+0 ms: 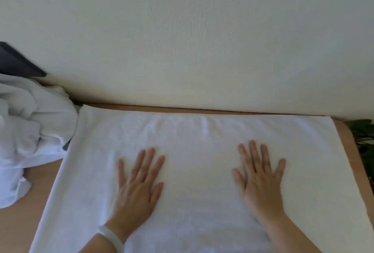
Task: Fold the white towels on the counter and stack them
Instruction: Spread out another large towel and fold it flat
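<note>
Presently a white towel (194, 147) lies spread flat across the tan counter (40, 190), covering most of its width; its far edge runs close along the foot of the cream wall (202, 40), with a thin strip of counter showing between them; faint creases sit near that far edge, the rest looks smooth. Left hand (137, 190) lies palm down on the towel, left of its middle, fingers straight and spread, holding nothing; a pale bangle (111, 237) circles that wrist. Right hand (260, 184) lies likewise palm down, right of the middle, fingers splayed wide, nothing gripped; the two hands are well apart, bare towel between them. At the left edge, a crumpled heap of white towels (28, 129) sits on the counter, touching or overlapping the flat towel's left border (exact contact unclear, white on white); part of the heap hangs toward the near side. Behind the heap, a dark flat object (18, 62) leans at the wall; identity not resolvable. At far right, beyond the counter's rounded corner, dark green leaves (364, 141) show.
</note>
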Motion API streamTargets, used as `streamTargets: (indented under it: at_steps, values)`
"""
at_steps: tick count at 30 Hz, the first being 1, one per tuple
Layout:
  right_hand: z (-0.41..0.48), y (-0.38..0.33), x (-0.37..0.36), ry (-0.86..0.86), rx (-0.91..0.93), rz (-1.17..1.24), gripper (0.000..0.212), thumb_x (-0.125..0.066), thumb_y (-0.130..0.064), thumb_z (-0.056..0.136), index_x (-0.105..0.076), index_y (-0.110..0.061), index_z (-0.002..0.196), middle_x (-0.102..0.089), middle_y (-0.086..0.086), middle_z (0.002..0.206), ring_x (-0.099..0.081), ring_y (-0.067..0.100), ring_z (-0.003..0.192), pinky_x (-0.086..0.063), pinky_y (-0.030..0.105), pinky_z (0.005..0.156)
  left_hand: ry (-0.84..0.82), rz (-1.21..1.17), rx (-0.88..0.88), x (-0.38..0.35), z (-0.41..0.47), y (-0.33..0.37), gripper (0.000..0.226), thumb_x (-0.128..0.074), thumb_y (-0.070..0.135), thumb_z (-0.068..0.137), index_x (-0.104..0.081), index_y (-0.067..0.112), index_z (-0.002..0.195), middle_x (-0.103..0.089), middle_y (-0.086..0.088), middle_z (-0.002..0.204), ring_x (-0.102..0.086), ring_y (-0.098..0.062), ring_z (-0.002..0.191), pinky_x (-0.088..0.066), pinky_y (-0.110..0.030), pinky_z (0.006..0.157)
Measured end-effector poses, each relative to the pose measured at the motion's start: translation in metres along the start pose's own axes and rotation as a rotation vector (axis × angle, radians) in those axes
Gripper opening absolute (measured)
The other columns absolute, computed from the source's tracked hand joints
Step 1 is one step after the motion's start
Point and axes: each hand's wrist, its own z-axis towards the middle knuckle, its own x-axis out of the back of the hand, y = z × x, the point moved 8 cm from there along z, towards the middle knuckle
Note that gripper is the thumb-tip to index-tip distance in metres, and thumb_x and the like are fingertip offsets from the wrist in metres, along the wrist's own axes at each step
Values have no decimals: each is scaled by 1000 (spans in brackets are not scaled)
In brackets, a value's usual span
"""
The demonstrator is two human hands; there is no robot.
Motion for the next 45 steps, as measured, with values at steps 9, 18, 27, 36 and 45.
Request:
streamTargets:
  at_steps: [9, 18, 27, 36, 45]
  values:
    - [-5, -47, 16, 91, -34, 81, 62, -17, -45, 103, -31, -12, 153, -19, 10, 162, -17, 32, 150, -16, 69, 112, 92, -52, 294, 17, 6, -63, 61, -15, 46, 101, -18, 22, 156, -9, -3, 164, -6, -27, 151, -10, -57, 119]
    - [-51, -164, -10, 40, 274, 113, 61, -34, -37, 96, -32, -15, 153, -20, 4, 163, -17, 25, 151, -18, 62, 116, 53, -22, 133, -4, -45, -76, 59, -24, 41, 100, -12, 31, 157, -6, 5, 165, -5, -16, 152, -11, -54, 119]
    - [-50, -168, -13, 31, 272, 110, 61, -29, -37, 97, -28, -16, 155, -19, 3, 164, -13, 22, 152, -14, 58, 119, 179, -52, 249, 6, -60, -57, 59, -27, 38, 100, -30, 12, 153, -21, -12, 161, -16, -31, 150, -13, -54, 118]
    - [-52, -168, -13, -7, 277, 109, 61, -22, -39, 100, -17, -20, 157, -5, 0, 166, 2, 17, 152, -9, 56, 121, 108, -100, 414, -14, -109, -77, 61, -16, 45, 99, -7, 28, 157, -3, 3, 165, 3, -16, 152, -5, -51, 121]
    - [-118, -123, -9, 68, 252, 125, 58, -34, -36, 99, -32, -13, 153, -21, 3, 163, -16, 19, 151, -21, 57, 117, 78, -123, 10, -22, -89, 58, 58, -24, 34, 100, -20, 20, 156, -10, -3, 164, -7, -22, 152, -18, -58, 117]
